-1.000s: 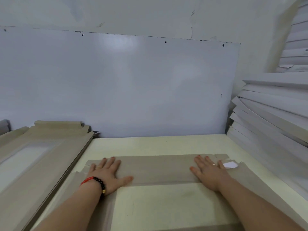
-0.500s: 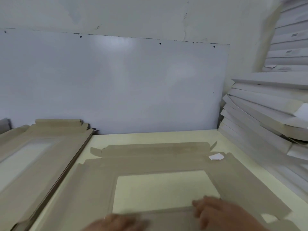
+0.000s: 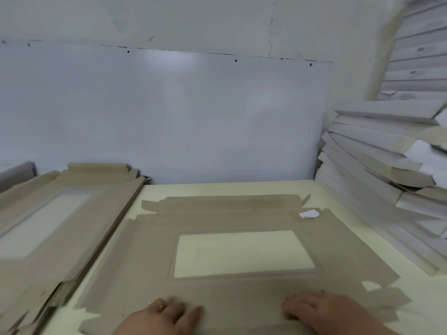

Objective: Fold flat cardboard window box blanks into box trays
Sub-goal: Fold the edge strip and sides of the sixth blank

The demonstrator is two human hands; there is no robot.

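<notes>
Head view, bottom of frame: left hand [image 3: 164, 315] and right hand [image 3: 321, 313] flat, fingers spread, on blank [image 3: 242, 298]; uneven pressure risking crooked crease.

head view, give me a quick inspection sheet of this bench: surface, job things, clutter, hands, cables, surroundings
surface: pale yellow table, bare strip at the far edge.
job's things: one flat window box blank lies on the table, its far flap creased and slightly raised; the table shows through its window. A stack of blanks sits to the left.
clutter: a small white paper scrap on the blank's far right corner.
grippers: left hand and right hand both rest on the blank's near strip, fingers flat; blurred.
cables: nothing seen.
surroundings: white panel against the wall behind; stacked white boxes to the right.
</notes>
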